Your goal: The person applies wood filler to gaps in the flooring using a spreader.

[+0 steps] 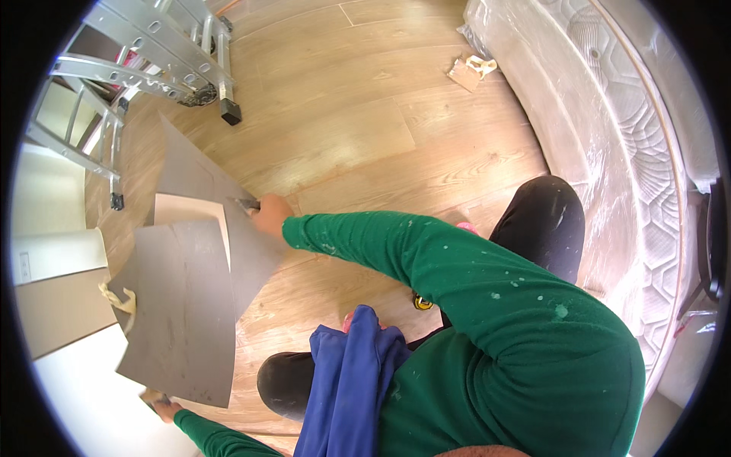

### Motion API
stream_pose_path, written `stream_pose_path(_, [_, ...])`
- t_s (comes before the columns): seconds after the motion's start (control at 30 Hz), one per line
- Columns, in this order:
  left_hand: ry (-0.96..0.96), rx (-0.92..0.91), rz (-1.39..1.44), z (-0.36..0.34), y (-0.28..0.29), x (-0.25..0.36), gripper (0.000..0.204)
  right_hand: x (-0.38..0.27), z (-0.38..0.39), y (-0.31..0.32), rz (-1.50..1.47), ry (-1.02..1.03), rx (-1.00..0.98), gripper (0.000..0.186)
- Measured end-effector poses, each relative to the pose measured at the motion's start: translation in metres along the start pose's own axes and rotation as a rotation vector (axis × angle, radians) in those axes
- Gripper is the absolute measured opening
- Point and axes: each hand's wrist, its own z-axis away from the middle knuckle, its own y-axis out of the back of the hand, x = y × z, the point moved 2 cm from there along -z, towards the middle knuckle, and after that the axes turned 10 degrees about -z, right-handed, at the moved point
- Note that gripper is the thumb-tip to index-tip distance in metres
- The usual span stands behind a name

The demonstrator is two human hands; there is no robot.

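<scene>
My right hand (272, 215) reaches forward and is closed around a small dark-handled tool (248, 203). The tool's tip is at a grey sheet (194, 164), and whether it is a knife or a scraper I cannot tell. A second grey sheet (183, 297) overlaps the first, with a beige piece (190, 209) showing between them. Near the second sheet's lower left corner, my left hand (166, 411) is closed on a small brownish thing too small to name. A crumpled cream strip (126, 299) hangs at that sheet's left edge.
Metal ladders (152, 46) stand at the far left on the wooden floor (320, 91). Plastic-wrapped mattresses (601, 145) line the right side. A cardboard scrap (462, 75) lies by them. A yellow-and-black tape measure (422, 302) rests between my legs, near blue cloth (346, 373).
</scene>
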Motion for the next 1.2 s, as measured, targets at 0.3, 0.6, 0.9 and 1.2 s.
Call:
stream_pose_path(0.3, [-0.108, 0.354, -0.069, 0.086, 0.040, -0.036, 0.051, -0.031, -0.009, 0.026, -0.035, -0.069, -0.281, 0.035])
stream_pose_path(0.6, [-0.131, -0.910, 1.902, 0.289, 0.068, 0.382, 0.054, -0.190, -0.067, 0.218, -0.353, -0.064, -0.769, 0.027])
stream_pose_path(0.9, [0.027, -1.582, 1.728, 0.519, 0.057, 0.609, 0.051, -0.191, -0.010, 0.311, -0.551, 0.007, -0.491, 0.026])
stream_pose_path(1.2, [-0.137, -1.509, 1.461, 0.619, 0.036, 0.660, 0.047, -0.092, -0.047, 0.442, -0.753, -0.015, -0.668, 0.053])
